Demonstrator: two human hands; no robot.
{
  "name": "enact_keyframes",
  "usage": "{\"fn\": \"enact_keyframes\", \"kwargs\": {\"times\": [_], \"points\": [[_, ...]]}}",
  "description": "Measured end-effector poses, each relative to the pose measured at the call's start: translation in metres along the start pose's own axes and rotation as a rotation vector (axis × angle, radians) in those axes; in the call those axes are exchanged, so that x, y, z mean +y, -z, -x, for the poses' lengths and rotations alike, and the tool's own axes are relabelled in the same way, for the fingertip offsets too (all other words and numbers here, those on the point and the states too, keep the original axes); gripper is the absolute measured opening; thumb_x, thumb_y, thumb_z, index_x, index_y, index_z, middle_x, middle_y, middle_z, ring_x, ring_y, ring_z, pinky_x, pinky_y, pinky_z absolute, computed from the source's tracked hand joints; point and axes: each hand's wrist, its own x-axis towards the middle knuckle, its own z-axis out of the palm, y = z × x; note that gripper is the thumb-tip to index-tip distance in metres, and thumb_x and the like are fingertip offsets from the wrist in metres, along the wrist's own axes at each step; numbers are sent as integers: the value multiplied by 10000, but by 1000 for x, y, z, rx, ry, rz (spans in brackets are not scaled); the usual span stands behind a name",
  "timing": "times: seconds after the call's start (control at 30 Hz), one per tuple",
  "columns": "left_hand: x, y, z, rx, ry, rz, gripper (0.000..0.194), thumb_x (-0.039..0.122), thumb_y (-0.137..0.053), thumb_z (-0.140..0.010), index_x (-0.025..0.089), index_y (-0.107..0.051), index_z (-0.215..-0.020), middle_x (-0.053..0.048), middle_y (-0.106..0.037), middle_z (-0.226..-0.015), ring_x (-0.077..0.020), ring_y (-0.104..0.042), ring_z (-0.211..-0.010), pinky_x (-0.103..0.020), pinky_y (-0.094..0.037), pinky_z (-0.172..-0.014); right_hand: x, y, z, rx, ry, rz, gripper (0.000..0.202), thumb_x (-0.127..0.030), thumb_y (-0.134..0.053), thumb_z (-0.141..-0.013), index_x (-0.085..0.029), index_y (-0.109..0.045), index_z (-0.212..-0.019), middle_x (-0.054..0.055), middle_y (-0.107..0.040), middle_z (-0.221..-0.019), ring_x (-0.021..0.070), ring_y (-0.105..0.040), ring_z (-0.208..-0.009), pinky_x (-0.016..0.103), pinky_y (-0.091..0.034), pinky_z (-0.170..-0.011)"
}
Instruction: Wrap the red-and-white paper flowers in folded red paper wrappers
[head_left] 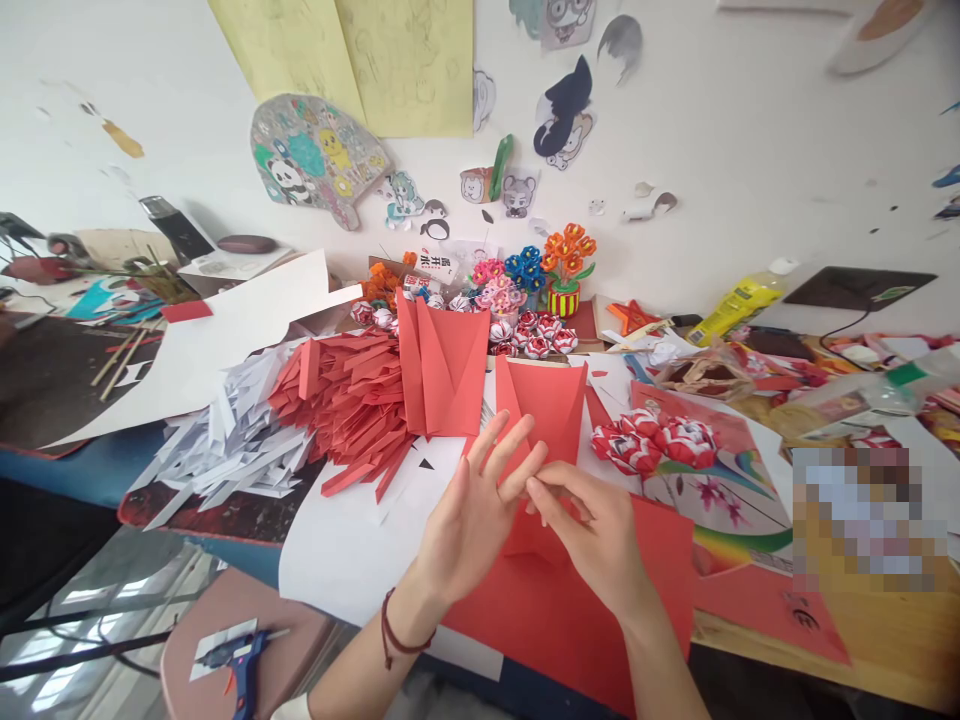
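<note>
My left hand [466,530] is raised above the work area, palm turned up and fingers spread, with nothing lying in it. The thumb and forefinger of my right hand [604,540] are pinched together at the tip of my left forefinger. Whatever is between them, if anything, is too small to make out. Beneath both hands lies a large red paper sheet [517,620] on white paper [352,560]. Just beyond the fingers stand two folded red paper pieces, one on the left [454,370] and one in the middle [551,400].
Left of my hands are piles of red paper strips [345,390] and white strips [240,430]. Red-and-white paper flowers [686,440] sit at the right. A glue gun [244,665] rests on a pink stool [292,620]. A yellow bottle [739,303] leans near the wall.
</note>
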Motion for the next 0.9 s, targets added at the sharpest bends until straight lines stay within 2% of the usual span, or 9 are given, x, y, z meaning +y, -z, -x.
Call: {"fn": "enact_keyframes", "kwargs": {"times": [0.13,0.27,0.4,0.5,0.63,0.9], "points": [[0,-2,1,17,-22,20,481,527,-295,-1022,366,-432,-1455,23,-267,-1627,-269,-317,-1470,-443,-252,-1203,-1,-5,1,58,53,58,164,-281,-547,-958,-220,-649,-845,-5,-665,-753,125,-588,-628,238,-481,-629],[1,-4,3,43,-24,11,501,543,-280,-1018,360,-411,-1466,19,-245,-1635,-285,-278,-1485,-461,-299,-1177,0,-5,4,88,78,27,128,-249,-563,-946,-218,-654,-863,-8,-660,-747,124,-599,-652,233,-481,-638],[3,-6,3,6,-46,68,491,506,-260,-1032,344,-424,-1465,31,-260,-1629,-262,-284,-1484,-431,-289,-1188,-1,-1,7,134,75,33,109,-229,-578,-935,-218,-652,-856,-11,-659,-735,127,-615,-659,235,-496,-657],[4,-8,4,-1,-61,96,477,478,-276,-1037,334,-429,-1465,23,-273,-1626,-258,-290,-1482,-424,-263,-1200,-4,-1,8,155,121,73,70,-206,-600,-921,-226,-667,-932,-9,-687,-786,126,-637,-688,232,-517,-668],[2,-10,4,7,-73,49,472,471,-324,-1030,334,-420,-1471,-3,-279,-1624,-285,-297,-1476,-455,-243,-1201,-6,-5,8,205,197,147,94,-162,-621,-904,-224,-672,-953,-16,-689,-773,109,-631,-660,220,-532,-656],[-5,-8,3,-39,-165,-100,482,454,-407,-1015,315,-419,-1476,-50,-352,-1591,-300,-293,-1476,-462,-238,-1199,-9,-13,7,327,177,201,113,-117,-629,-879,-217,-675,-908,-24,-704,-751,98,-657,-642,191,-549,-644]]}}
